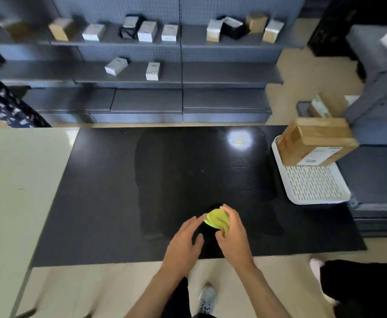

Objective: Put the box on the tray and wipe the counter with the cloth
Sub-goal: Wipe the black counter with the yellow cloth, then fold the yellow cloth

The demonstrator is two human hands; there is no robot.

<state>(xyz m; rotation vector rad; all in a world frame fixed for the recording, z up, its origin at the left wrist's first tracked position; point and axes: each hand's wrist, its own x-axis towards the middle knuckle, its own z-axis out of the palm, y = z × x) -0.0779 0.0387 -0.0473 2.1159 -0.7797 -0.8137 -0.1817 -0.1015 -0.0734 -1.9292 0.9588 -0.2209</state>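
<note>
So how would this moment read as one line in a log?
box: on tray | cloth: bunched, gripped by right hand | left hand: open, fingertips at cloth | counter: wiping stage

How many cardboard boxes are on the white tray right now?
1. The cardboard box sits tilted on the far end of the white tray, at the black counter's right edge. Nothing else shows on the tray.

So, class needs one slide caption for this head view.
Box on tray; right hand holds yellow cloth over black counter.
</note>
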